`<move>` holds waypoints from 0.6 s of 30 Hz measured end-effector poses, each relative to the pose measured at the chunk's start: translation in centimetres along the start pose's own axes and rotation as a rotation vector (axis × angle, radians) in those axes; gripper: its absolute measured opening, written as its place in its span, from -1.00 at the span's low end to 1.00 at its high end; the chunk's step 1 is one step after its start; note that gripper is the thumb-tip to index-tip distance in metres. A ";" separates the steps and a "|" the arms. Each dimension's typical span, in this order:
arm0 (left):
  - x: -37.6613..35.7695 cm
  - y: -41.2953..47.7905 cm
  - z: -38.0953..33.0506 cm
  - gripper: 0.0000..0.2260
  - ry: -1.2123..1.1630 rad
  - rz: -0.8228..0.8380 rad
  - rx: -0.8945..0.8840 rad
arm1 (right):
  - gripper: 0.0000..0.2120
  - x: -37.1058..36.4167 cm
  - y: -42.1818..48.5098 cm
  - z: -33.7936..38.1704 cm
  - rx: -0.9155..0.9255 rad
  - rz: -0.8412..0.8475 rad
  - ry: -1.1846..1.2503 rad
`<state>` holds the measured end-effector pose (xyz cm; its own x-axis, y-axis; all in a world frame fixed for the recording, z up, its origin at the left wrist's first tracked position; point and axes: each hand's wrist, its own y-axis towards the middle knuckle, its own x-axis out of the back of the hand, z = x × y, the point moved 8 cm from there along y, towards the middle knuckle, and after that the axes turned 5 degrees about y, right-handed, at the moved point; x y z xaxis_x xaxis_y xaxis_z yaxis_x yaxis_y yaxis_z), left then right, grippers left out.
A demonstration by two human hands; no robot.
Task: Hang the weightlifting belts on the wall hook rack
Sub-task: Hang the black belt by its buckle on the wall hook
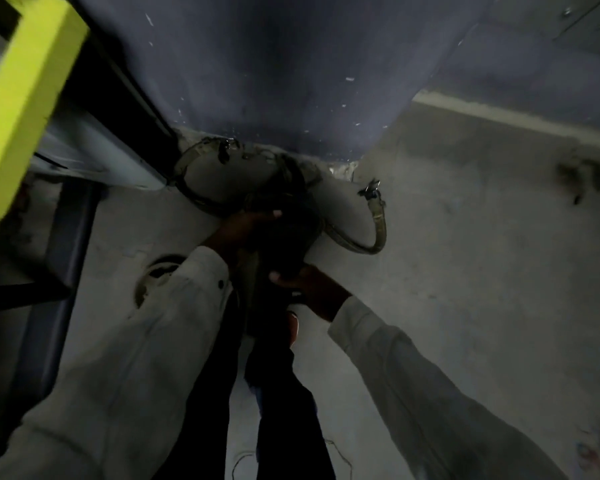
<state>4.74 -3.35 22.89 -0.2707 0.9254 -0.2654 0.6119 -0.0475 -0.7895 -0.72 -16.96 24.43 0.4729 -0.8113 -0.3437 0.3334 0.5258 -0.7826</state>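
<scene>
Head view: two hands reach down to a pile of weightlifting belts (pixel 281 209) lying on the grey floor (pixel 465 271), right at the foot of the dark blue wall (pixel 274 81). At least two belts can be counted; the dim, blurred heap hides any more. They are worn, olive-tan straps curled into loops, each with a metal buckle (pixel 371 190). The left hand (pixel 243 226) is closed over the dark middle of the pile; the right hand (pixel 309 285) grips its near edge. A yellow bar (pixel 21 98) stands left of the wall.
</scene>
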 end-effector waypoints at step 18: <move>-5.5 -21.8 -7.4 -0.89 1.201 0.504 -0.291 | -0.69 -10.9 -18.6 15.2 0.193 -0.015 -1.288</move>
<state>-1.59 -4.60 45.62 0.7568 0.5925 0.2762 0.6268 -0.5378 -0.5638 0.31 -14.05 50.56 0.8701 -0.0478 0.4905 0.4057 0.6345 -0.6578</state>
